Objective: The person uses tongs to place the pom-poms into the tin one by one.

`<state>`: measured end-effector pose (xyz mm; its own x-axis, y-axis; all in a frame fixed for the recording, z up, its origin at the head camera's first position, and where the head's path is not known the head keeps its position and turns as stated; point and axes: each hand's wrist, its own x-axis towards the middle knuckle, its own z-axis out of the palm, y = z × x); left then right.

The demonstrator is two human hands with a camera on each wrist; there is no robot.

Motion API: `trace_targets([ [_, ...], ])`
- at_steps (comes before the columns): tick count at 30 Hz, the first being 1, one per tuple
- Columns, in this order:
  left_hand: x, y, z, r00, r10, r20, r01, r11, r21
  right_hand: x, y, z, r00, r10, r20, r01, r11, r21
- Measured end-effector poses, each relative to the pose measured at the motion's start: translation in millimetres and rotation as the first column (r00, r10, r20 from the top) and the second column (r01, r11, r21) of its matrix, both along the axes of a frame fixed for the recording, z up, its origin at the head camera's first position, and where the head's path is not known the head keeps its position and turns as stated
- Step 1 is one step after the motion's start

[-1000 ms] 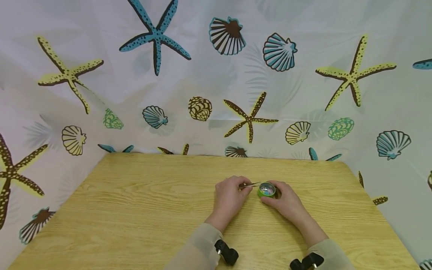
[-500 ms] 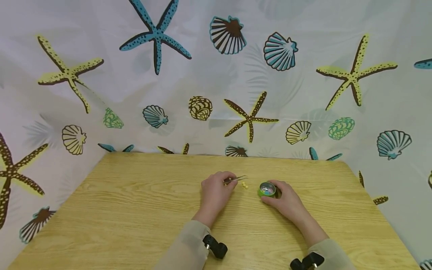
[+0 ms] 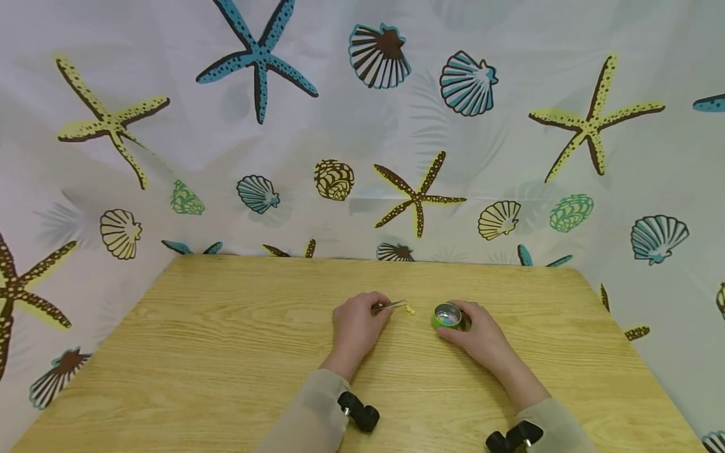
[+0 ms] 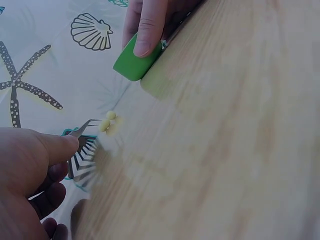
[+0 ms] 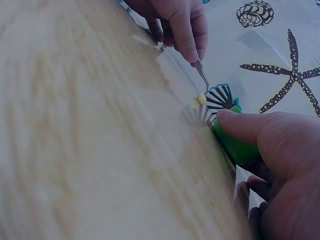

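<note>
Thin metal tweezers (image 3: 391, 305) with bent tips are pinched between the thumb and fingers of my left hand (image 3: 358, 324). Their tips are at a small cluster of yellow beads (image 3: 410, 309) on the table; whether a bead is between the tips I cannot tell. In the left wrist view the tweezers (image 4: 82, 128) point at the yellow beads (image 4: 106, 122), which look rounded. My right hand (image 3: 480, 332) grips a small round green tin (image 3: 447, 316) from its right side. Small pinkish and bluish bits show inside the tin, too small to make out.
The wood-grain table (image 3: 243, 365) stretches out around both hands. Behind it and at its sides hangs a white cloth (image 3: 351, 132) printed with starfish and shells. A black camera mount sits on each sleeve.
My left hand has moved left, away from the tin, and the tweezers' tips have come down to the yellow beads. My right hand has stayed on the tin.
</note>
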<state>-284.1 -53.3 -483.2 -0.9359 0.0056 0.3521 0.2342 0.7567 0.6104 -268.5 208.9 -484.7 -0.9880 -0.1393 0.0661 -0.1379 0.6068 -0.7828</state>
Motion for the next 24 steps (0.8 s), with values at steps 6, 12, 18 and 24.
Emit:
trace_targets([
  [6,-0.9,-0.9,-3.1,1.000,-0.003,-0.002,0.003,1.000,-0.016,-1.5,0.5,-1.2,1.000,0.002,-0.003,-0.002,1.000,-0.002],
  [12,-1.2,-2.0,-4.5,1.000,-0.011,-0.001,0.011,1.000,-0.014,-1.0,0.8,-0.5,1.000,0.002,0.002,-0.002,1.000,-0.004],
  [18,-0.8,-2.5,-4.8,1.000,-0.012,0.005,0.013,1.000,-0.012,-0.4,0.6,-0.7,1.000,0.004,0.002,-0.004,1.000,-0.003],
  [24,-0.5,-3.1,-4.8,1.000,-0.016,0.011,0.016,1.000,-0.002,0.0,0.0,-0.1,1.000,0.006,-0.005,-0.006,1.000,-0.006],
])
